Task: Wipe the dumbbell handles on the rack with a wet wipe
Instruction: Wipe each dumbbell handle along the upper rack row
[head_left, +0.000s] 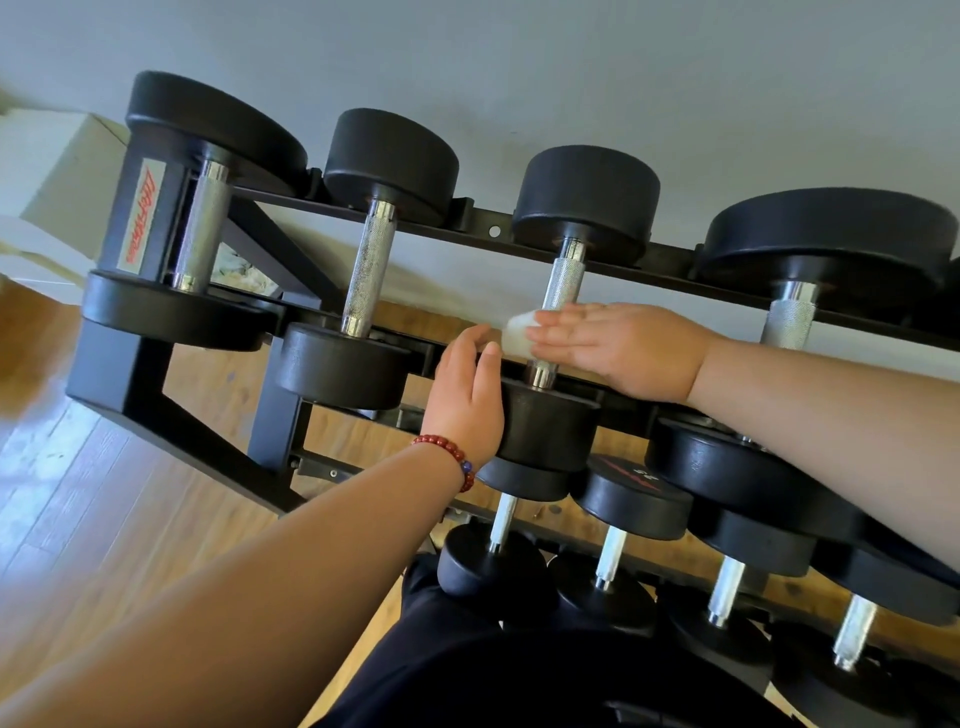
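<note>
**Q:** Where is the wet wipe (517, 332)?

**A:** On the top tier of the rack (124, 374), pressed against the third dumbbell's handle (563, 283). The right hand (623, 348) holds it there with flat, straight fingers (561, 322). The left hand (467, 400) curls over that dumbbell's near head, grasping it.

**Q:** How much is done?

**A:** Midway at best, it appears. No handle shows whether it has been wiped. The fourth handle (789, 322) and the lower row (608, 561) probably remain.

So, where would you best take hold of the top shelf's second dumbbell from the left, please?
By its knurled chrome handle, mid-length, coming from above: it lies exposed there, while the black heads at each end are too wide to wrap.
</note>
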